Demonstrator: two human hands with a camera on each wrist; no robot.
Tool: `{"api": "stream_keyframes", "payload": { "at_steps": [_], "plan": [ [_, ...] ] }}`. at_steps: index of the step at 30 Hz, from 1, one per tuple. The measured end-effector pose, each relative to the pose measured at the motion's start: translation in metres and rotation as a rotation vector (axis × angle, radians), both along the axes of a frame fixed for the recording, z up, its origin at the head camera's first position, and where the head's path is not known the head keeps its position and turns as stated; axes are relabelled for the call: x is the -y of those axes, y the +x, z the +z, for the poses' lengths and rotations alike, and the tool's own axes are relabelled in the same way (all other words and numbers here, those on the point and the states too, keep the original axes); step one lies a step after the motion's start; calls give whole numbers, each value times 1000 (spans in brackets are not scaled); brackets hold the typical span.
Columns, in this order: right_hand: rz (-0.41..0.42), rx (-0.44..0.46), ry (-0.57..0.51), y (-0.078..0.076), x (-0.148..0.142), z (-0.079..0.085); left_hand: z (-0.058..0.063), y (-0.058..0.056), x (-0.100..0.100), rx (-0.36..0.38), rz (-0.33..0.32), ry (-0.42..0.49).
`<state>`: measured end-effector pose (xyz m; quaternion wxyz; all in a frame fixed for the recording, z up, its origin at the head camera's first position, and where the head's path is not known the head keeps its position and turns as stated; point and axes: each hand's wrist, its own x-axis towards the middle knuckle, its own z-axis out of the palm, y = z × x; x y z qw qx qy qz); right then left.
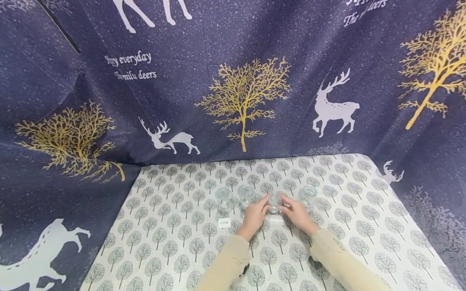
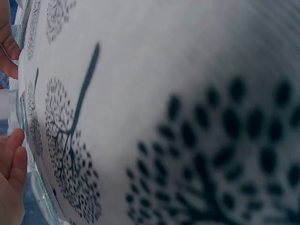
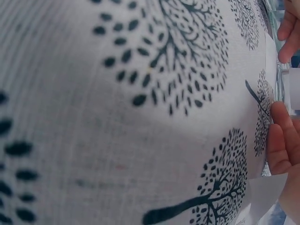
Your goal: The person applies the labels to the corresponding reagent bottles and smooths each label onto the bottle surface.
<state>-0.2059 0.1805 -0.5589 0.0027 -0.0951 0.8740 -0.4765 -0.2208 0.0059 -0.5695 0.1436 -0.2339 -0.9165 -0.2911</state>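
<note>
Several clear round glass jars stand in a row across the patterned tablecloth. One glass jar (image 1: 275, 201) sits between both hands. My left hand (image 1: 255, 214) holds its left side with thumb and fingers, and my right hand (image 1: 295, 211) holds the right side. A pale card (image 1: 276, 219) lies just in front of this jar. In the left wrist view, the left hand (image 2: 11, 173) shows at the left edge. The right hand (image 3: 283, 145) shows at the right edge of the right wrist view. The jar's base is partly hidden by the fingers.
Two more jars stand on the left, an outer jar (image 1: 224, 199) and an inner jar (image 1: 246, 195). Another jar (image 1: 308, 197) is close beside the right hand. A printed card (image 1: 224, 223) lies before the outer left jar. Behind the table (image 1: 164, 238) hangs a dark blue curtain (image 1: 225, 36).
</note>
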Motion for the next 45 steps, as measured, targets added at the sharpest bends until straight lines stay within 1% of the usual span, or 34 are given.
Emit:
{"api": "stream_keyframes", "payload": {
  "at_steps": [2, 4, 5, 7, 10, 14, 16, 18, 23, 27, 30, 34, 38, 42, 45],
  "plan": [
    [-14, 39, 30, -1, 0, 0, 0, 1, 0, 3, -22, -22],
    [-23, 64, 61, -2, 1, 0, 0, 2, -1, 30, -43, -27],
    [-31, 70, 83, -3, 2, 0, 0, 2, -1, 68, -52, -19],
    [-45, 70, 103, -4, 4, -1, -1, 2, -3, 92, -51, -13],
    [-53, 55, 118, -5, 7, -1, -3, 1, -7, 103, -12, -17],
    [-68, 60, 134, -5, 10, -1, -6, -1, -13, 107, 45, -33],
    [-77, 69, 146, -6, 11, -2, -6, -2, -15, 108, 64, -41],
    [-79, 55, 158, -6, 11, -4, -6, -1, -17, 94, 78, -61],
    [-67, 24, 125, -6, 5, -7, -3, 0, -13, 75, 70, -63],
    [-36, 69, 51, -4, 1, -6, -2, 1, -9, 74, 53, -56],
    [-15, 104, 9, -4, -1, -6, -4, 0, -6, 79, 37, -49],
    [18, 120, -7, -4, -5, -7, -5, 0, -3, 71, 14, -9],
    [40, 134, -21, -5, -8, -6, -4, 0, -3, 62, 14, 12],
    [23, 159, -23, -5, -8, -5, -4, -1, -3, 51, 17, 17],
    [13, 159, -45, -4, -8, -5, -5, -2, -3, 86, 11, 23]
  ]
}}
